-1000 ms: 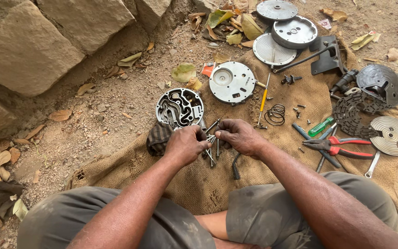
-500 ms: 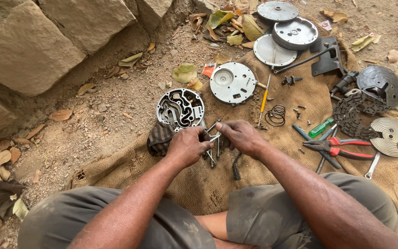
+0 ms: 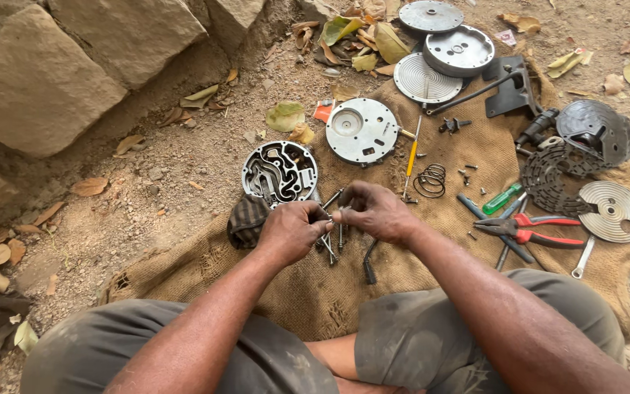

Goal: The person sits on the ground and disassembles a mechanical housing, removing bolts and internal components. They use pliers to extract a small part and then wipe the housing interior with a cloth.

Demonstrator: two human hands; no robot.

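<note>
I sit on a burlap sack (image 3: 308, 292) spread on the dirt. My left hand (image 3: 289, 230) and my right hand (image 3: 375, 210) meet in the middle, fingertips together on a small metal bolt (image 3: 332, 217). Several long bolts (image 3: 332, 246) lie on the sack just under my hands. A round metal housing with curved inner channels (image 3: 280, 173) sits just beyond my left hand. A dark folded cloth (image 3: 248, 219) lies to its near left. A flat round metal plate (image 3: 362, 131) rests farther off.
Round discs (image 3: 446, 51), a spiral plate (image 3: 612, 210), a black cover (image 3: 596, 131), coiled rings (image 3: 430, 179), a yellow screwdriver (image 3: 411, 157), a green-handled tool (image 3: 502, 198) and red pliers (image 3: 534, 228) lie on the right. Stone blocks (image 3: 52, 73) and dry leaves border the left.
Both hands have drawn closer together over the loose bolts, and the fingertips now pinch one small bolt between them. Nothing else on the sack has moved.
</note>
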